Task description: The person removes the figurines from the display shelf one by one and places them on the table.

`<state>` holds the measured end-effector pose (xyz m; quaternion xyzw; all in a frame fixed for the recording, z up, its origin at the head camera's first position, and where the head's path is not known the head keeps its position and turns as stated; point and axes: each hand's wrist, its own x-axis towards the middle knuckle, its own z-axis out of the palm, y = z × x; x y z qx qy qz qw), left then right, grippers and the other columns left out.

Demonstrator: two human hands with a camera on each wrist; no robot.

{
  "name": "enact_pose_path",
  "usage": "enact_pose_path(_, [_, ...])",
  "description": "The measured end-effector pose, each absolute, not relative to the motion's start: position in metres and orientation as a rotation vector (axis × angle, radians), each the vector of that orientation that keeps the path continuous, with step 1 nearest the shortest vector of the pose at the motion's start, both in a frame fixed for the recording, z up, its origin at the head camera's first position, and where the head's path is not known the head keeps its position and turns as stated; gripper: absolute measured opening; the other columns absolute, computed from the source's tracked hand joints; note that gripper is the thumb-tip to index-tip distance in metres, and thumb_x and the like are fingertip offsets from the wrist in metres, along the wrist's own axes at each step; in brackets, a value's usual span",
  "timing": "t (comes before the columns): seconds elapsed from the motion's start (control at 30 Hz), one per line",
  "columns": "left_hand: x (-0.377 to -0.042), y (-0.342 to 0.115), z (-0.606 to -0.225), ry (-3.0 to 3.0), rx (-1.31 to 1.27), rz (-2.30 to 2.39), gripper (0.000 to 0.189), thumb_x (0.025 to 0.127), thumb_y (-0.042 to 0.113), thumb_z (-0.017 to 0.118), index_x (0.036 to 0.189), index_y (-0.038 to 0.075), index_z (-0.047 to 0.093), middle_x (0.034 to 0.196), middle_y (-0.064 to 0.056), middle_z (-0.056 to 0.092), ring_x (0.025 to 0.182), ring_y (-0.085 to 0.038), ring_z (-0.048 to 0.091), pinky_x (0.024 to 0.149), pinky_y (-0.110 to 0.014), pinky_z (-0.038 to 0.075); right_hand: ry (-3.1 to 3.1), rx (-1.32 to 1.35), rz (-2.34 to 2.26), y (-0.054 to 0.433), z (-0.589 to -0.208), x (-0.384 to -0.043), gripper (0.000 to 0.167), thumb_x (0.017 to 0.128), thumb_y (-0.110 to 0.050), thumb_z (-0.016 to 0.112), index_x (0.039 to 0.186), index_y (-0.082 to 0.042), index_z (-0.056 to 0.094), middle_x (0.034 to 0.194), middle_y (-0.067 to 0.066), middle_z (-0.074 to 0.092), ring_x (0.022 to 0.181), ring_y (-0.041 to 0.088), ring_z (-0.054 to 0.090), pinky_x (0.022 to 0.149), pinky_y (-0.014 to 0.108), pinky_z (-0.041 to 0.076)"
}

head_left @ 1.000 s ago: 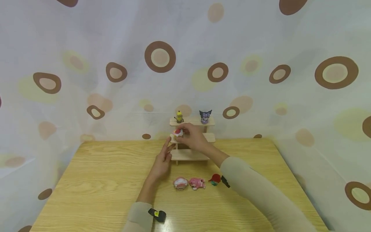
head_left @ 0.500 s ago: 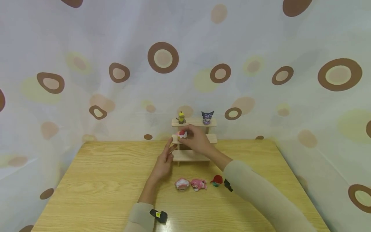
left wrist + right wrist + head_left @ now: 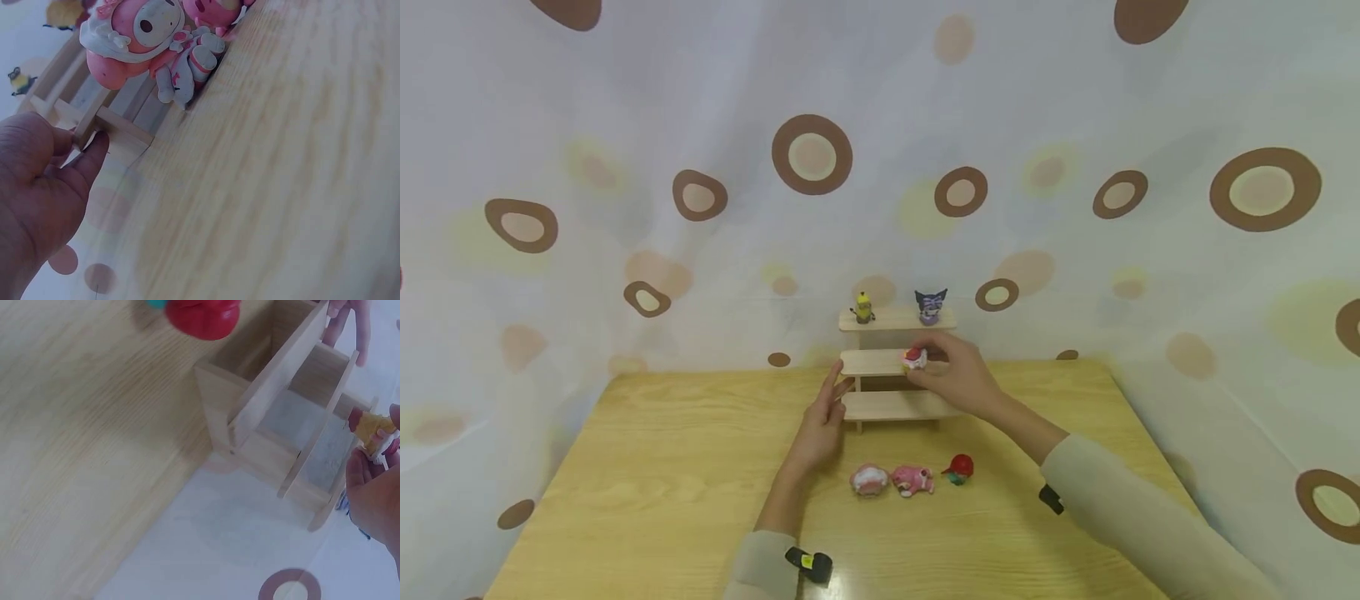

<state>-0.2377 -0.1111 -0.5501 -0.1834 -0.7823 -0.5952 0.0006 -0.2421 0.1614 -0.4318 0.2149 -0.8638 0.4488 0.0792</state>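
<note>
My right hand (image 3: 958, 373) pinches a small red, white and yellow figurine (image 3: 914, 359) between thumb and fingers, at the right part of the middle tier of a wooden display shelf (image 3: 887, 406). In the right wrist view the figurine's yellow and dark red side (image 3: 370, 429) shows; whether it touches the board I cannot tell. At the shelf's left end is my left hand (image 3: 818, 431). The left wrist view shows that hand's thumb and finger (image 3: 94, 159) pinching a board end. A yellow minion figurine (image 3: 863, 308) and a purple figurine with dark pointed ears (image 3: 930, 307) stand on the top tier.
In front of the shelf, a pink and white hooded figurine (image 3: 869, 480), a pink bear figurine (image 3: 913, 480) and a figurine in a red cap (image 3: 959, 468) are on the wooden table (image 3: 685, 467). A dotted curtain (image 3: 880, 208) hangs behind.
My right hand has carried the small figurine from the left end of the middle tier towards its right end. My left hand stays at the shelf's left end.
</note>
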Motion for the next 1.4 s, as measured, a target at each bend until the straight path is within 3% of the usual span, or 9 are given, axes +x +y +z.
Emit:
enact_pose_path(0.1, [-0.236, -0.112, -0.553, -2.438, -0.566, -1.888, 0.075, 0.111, -0.004, 0.041, 0.171, 0.032, 0.014, 0.164, -0.012, 0.045, 0.112, -0.026, 0.067, 0.094, -0.035, 0.053, -2.566, 0.668, 1.287, 0.177, -0.434, -0.236, 0.041, 0.09, -0.014, 0.085, 0.127, -0.004, 0.069, 0.125, 0.011, 0.072, 0.116, 0.034, 0.071, 0.102, 0.05, 0.056])
enact_pose_path(0.17, [-0.236, -0.113, -0.553, -2.423, -0.573, -1.889, 0.074, 0.111, -0.003, 0.04, 0.171, 0.031, 0.015, 0.164, -0.013, 0.045, 0.138, -0.034, 0.057, 0.105, -0.044, 0.051, -2.55, 0.664, 1.26, 0.187, -0.436, -0.232, 0.043, 0.09, -0.012, 0.086, 0.128, -0.003, 0.068, 0.126, 0.011, 0.072, 0.115, 0.033, 0.072, 0.101, 0.049, 0.057])
enact_pose_path(0.23, [-0.237, -0.113, -0.554, -2.414, -0.587, -1.889, 0.073, 0.111, -0.003, 0.04, 0.171, 0.03, 0.015, 0.164, -0.014, 0.045, 0.147, -0.037, 0.047, 0.109, -0.05, 0.048, -2.533, 0.648, 1.252, 0.195, -0.437, -0.227, 0.044, 0.089, -0.011, 0.086, 0.128, -0.002, 0.068, 0.124, 0.011, 0.072, 0.114, 0.032, 0.072, 0.101, 0.047, 0.057])
enact_pose_path(0.57, [-0.235, -0.108, -0.552, -2.397, -0.571, -1.926, 0.071, 0.111, -0.002, 0.041, 0.171, 0.029, 0.018, 0.163, -0.014, 0.046, 0.149, -0.039, 0.044, 0.112, -0.054, 0.046, -2.509, 0.515, 1.263, 0.237, -0.456, -0.206, 0.037, 0.092, -0.011, 0.085, 0.124, -0.004, 0.068, 0.118, 0.011, 0.073, 0.112, 0.031, 0.07, 0.099, 0.041, 0.058])
enact_pose_path(0.7, [-0.234, -0.106, -0.551, -2.387, -0.556, -1.935, 0.072, 0.111, -0.004, 0.042, 0.171, 0.026, 0.018, 0.162, -0.016, 0.047, 0.145, -0.041, 0.048, 0.105, -0.054, 0.049, -2.564, 0.462, 1.268, 0.252, -0.466, -0.196, 0.039, 0.091, -0.011, 0.085, 0.124, -0.002, 0.067, 0.118, 0.012, 0.073, 0.112, 0.033, 0.071, 0.097, 0.029, 0.058])
enact_pose_path(0.9, [-0.234, -0.11, -0.549, -2.432, -0.566, -1.888, 0.073, 0.111, -0.003, 0.041, 0.171, 0.029, 0.016, 0.163, -0.014, 0.046, 0.141, -0.042, 0.052, 0.1, -0.047, 0.051, -2.687, 0.367, 1.288, 0.267, -0.485, -0.185, 0.038, 0.089, -0.017, 0.088, 0.12, -0.008, 0.068, 0.119, 0.009, 0.073, 0.112, 0.032, 0.071, 0.099, 0.048, 0.058])
enact_pose_path(1.13, [-0.238, -0.112, -0.551, -2.452, -0.568, -1.873, 0.073, 0.111, -0.003, 0.041, 0.172, 0.028, 0.014, 0.164, -0.012, 0.045, 0.104, -0.037, 0.064, 0.077, -0.027, 0.051, -2.732, 0.401, 1.281, 0.274, -0.497, -0.168, 0.035, 0.087, -0.014, 0.089, 0.113, -0.009, 0.067, 0.11, 0.005, 0.073, 0.105, 0.028, 0.07, 0.097, 0.049, 0.058])
enact_pose_path(1.27, [-0.237, -0.112, -0.551, -2.452, -0.568, -1.877, 0.074, 0.111, -0.003, 0.041, 0.172, 0.028, 0.013, 0.164, -0.013, 0.045, 0.11, -0.037, 0.065, 0.077, -0.027, 0.051, -2.745, 0.448, 1.318, 0.273, -0.503, -0.158, 0.035, 0.084, -0.009, 0.091, 0.107, -0.009, 0.065, 0.105, 0.003, 0.07, 0.102, 0.026, 0.069, 0.092, 0.046, 0.06])
enact_pose_path(1.4, [-0.236, -0.111, -0.549, -2.444, -0.565, -1.887, 0.075, 0.111, -0.002, 0.041, 0.171, 0.032, 0.013, 0.164, -0.013, 0.045, 0.137, -0.04, 0.056, 0.093, -0.036, 0.053, -2.767, 0.486, 1.316, 0.271, -0.51, -0.151, 0.037, 0.081, -0.006, 0.092, 0.104, -0.009, 0.063, 0.102, 0.002, 0.069, 0.1, 0.024, 0.068, 0.088, 0.041, 0.061])
